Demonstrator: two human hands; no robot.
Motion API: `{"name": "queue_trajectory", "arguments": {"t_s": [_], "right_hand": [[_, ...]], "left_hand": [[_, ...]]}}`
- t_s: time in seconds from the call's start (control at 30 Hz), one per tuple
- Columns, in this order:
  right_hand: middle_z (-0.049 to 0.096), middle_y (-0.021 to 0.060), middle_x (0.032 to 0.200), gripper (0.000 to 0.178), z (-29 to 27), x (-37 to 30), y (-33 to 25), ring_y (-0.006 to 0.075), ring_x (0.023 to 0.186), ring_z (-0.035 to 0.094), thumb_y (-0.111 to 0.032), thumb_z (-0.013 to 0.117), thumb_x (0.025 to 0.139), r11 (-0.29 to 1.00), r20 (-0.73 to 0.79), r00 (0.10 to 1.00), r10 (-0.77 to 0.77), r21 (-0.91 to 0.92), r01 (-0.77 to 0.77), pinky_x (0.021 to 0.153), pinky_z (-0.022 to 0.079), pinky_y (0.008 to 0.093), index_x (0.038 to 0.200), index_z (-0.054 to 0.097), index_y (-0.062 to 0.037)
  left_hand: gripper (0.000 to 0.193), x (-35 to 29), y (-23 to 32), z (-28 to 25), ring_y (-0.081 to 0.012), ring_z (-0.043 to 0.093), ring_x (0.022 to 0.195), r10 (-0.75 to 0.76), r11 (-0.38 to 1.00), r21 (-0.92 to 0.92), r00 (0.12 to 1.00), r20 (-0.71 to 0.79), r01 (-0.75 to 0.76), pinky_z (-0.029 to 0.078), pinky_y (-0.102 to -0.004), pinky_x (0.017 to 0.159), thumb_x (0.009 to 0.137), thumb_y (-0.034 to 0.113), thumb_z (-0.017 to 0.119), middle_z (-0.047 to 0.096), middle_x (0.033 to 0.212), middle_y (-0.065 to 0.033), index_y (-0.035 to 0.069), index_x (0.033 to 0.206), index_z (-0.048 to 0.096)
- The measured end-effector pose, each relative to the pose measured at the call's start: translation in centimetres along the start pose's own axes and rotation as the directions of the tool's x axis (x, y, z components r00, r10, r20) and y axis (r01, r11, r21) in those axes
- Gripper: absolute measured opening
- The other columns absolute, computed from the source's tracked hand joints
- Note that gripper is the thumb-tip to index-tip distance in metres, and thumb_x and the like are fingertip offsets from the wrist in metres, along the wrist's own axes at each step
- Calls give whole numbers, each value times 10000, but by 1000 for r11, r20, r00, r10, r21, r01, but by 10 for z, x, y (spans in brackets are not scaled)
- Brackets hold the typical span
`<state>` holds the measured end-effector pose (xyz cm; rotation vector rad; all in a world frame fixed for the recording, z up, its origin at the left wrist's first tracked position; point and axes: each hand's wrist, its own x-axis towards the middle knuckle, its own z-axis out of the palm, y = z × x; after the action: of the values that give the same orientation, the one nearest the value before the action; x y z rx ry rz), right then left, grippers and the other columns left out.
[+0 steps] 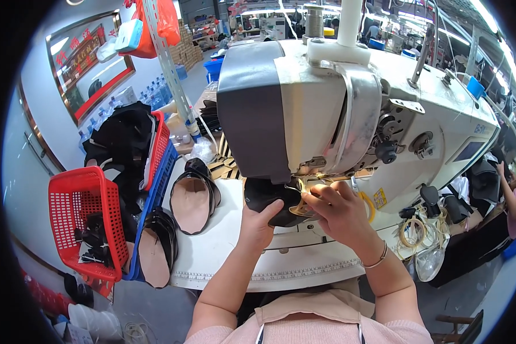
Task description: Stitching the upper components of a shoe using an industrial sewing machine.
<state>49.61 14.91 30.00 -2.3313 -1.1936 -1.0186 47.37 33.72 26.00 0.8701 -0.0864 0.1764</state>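
Observation:
Under the head of a large white sewing machine (321,103) lies a black shoe upper (264,195). My left hand (259,222) grips its near left side, with the thumb on top and the fingers hidden underneath. My right hand (341,212) is closed at the right of the upper, thumb and fingers pinched together just below the needle area. At those fingertips shows a small gold-coloured piece (299,207), too small to make out. Light from the machine falls on this spot. A yellow loop (368,206) shows behind my right hand.
Stacked black shoe uppers with pinkish linings (190,203) stand on the white table (229,261), left of my arm. Red baskets (86,178) and a blue crate (165,166) hold black pieces farther left. Tape rolls (413,234) hang at the table's right edge.

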Motion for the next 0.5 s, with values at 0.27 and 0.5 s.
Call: {"name": "queue_trajectory", "arguments": {"t_s": [0.27, 0.5], "right_hand": [[554, -32, 989, 392, 2, -1, 6, 198, 777, 514, -89, 697, 665, 999, -25, 1000, 12, -35, -12, 610, 488, 299, 1043, 619, -157], [600, -13, 970, 253, -1, -10, 2, 209, 716, 533, -113, 706, 692, 996, -148, 987, 61, 69, -52, 600, 478, 307, 940, 654, -123]], "left_hand": [[420, -2, -2, 5, -170, 586, 987, 31, 997, 70, 999, -8, -30, 465, -301, 885, 777, -19, 651, 589, 1081, -84, 0, 1162, 485], [453, -1, -8, 8, -162, 589, 960, -12, 998, 61, 990, -143, 21, 491, -270, 795, 770, -1, 665, 583, 1078, -77, 21, 1179, 472]]}}
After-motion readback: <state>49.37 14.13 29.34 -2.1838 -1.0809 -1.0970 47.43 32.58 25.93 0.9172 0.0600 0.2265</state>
